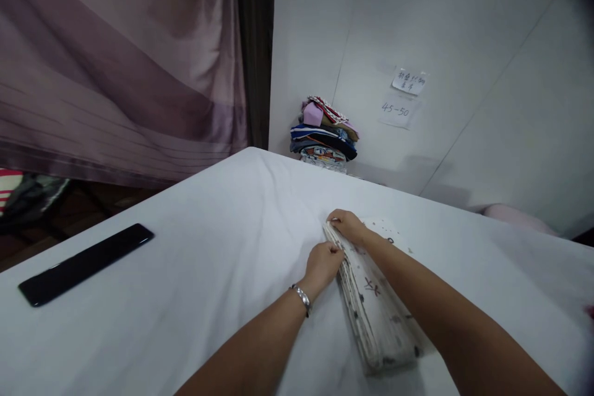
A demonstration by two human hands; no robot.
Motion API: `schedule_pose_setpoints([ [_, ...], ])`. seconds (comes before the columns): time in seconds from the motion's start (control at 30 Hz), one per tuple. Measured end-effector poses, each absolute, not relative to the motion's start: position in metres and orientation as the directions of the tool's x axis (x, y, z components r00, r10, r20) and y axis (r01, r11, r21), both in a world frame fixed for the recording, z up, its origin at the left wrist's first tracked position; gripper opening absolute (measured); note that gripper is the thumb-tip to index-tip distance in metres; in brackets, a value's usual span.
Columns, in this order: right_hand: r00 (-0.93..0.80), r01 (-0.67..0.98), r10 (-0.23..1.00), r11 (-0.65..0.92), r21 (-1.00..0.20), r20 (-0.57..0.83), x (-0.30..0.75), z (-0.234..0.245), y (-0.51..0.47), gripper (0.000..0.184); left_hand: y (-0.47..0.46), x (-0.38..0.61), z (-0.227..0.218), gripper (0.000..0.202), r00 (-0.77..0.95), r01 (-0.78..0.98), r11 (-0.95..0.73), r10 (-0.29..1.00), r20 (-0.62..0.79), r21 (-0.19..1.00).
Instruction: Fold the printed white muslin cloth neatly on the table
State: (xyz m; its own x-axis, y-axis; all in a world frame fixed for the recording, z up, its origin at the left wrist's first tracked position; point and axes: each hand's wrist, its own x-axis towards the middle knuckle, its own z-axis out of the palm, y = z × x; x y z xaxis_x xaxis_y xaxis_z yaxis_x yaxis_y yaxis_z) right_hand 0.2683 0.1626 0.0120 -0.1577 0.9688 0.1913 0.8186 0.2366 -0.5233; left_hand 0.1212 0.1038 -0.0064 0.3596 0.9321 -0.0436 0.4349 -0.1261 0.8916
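Observation:
A white cloth with dark and grey printed marks (378,303) lies folded into a long, layered bundle on the white-covered table (223,272). My left hand (325,263), with a silver bracelet at its wrist, is closed on the layered left edge of the bundle, fingers pinched. Just beyond it, my right hand (347,224) grips the far end of the same cloth, and its forearm passes over the bundle. Part of the cloth shows spread flat behind the right wrist.
A black phone-like slab (88,263) lies near the table's left edge. Several folded clothes are stacked (325,133) beyond the far edge against the white wall. Paper notes (396,110) are stuck there. A pinkish curtain (139,62) hangs at left.

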Motion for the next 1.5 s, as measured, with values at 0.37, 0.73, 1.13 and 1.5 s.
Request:
schedule_pose_setpoints([
  [0.37, 0.123, 0.780, 0.957, 0.069, -0.622, 0.261, 0.271, 0.009, 0.144, 0.027, 0.107, 0.120, -0.005, 0.019, 0.407, 0.437, -0.161, 0.913, -0.034, 0.885],
  [0.73, -0.066, 0.837, 0.938, 0.237, -0.492, 0.340, 0.264, 0.001, 0.062, 0.024, 0.113, 0.120, -0.008, 0.019, 0.433, 0.413, -0.157, 0.901, -0.042, 0.897],
  [1.13, 0.062, 0.841, 0.934, 0.140, -0.523, 0.351, 0.263, -0.001, 0.052, 0.015, 0.113, 0.120, -0.010, 0.029, 0.466, 0.370, -0.110, 0.881, -0.082, 0.922],
  [1.5, 0.090, 0.877, 0.975, 0.018, -0.480, 0.202, 0.231, 0.027, -0.042, 0.017, 0.113, 0.121, -0.010, 0.015, 0.415, 0.362, -0.042, 0.902, -0.121, 0.931],
])
